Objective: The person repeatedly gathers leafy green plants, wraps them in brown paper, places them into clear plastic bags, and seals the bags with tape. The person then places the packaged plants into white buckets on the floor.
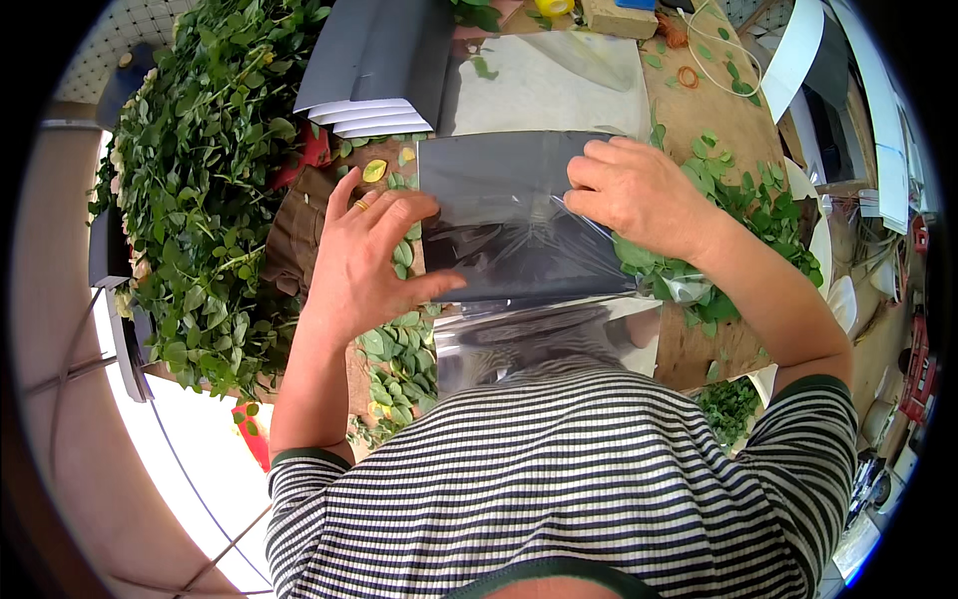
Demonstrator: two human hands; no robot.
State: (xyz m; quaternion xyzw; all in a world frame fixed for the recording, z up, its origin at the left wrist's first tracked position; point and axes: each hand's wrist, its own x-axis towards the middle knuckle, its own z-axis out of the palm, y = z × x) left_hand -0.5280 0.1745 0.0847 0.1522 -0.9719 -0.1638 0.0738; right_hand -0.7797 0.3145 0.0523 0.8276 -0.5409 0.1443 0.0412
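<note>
A dark grey sheet (486, 168) lies on the wooden table in front of me. Clear plastic film (539, 239) covers part of it, creased and shiny. My right hand (632, 187) pinches the film over the sheet's right side, and taut creases run from its fingers. At the left edge, my left hand (370, 258) spreads its thumb and fingers, their tips at or just over the sheet. A yellow ring sits on one of its fingers. More clear film (546, 337) extends from the sheet towards my striped shirt.
Leafy stems with pale blooms (217, 187) are heaped on the left. Folded grey sheets with white insides (374, 67) lie behind, beside a pale sheet (546, 82). Cut leaves (748, 210) litter the table's right side. A wooden block (620, 19) stands at the back.
</note>
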